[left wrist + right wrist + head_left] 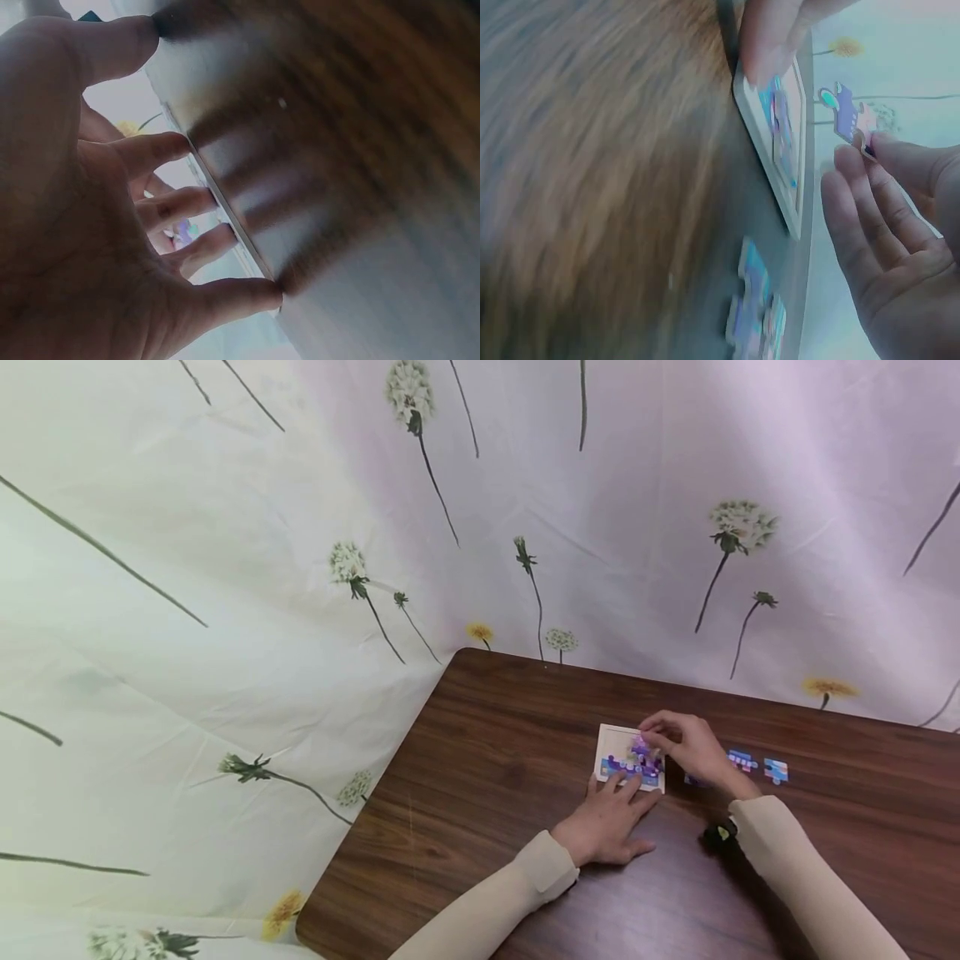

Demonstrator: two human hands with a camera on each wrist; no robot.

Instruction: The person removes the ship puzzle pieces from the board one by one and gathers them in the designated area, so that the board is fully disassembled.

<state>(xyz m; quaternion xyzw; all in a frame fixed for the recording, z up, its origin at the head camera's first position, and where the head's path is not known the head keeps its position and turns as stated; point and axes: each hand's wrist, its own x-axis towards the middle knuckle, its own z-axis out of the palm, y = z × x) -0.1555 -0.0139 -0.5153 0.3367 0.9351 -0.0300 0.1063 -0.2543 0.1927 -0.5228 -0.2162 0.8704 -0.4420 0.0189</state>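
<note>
One dark wooden desk (487, 793), small white-framed square puzzle board (611, 739) near its far edge, left hand (607, 822) flat with straight fingers pressing the board's near edge, right hand (686, 743) pinching a purple jigsaw piece (845, 114) over the board, loose blue pieces (759, 766) just right.

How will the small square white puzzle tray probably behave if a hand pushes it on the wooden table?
The small square white puzzle tray looks thin and flat, so it probably slides rather than tips. The brown wooden table seems smooth and glossy, which likely explains why the left hand presses its edge. The purple puzzle piece in the right hand looks stiff.
</note>
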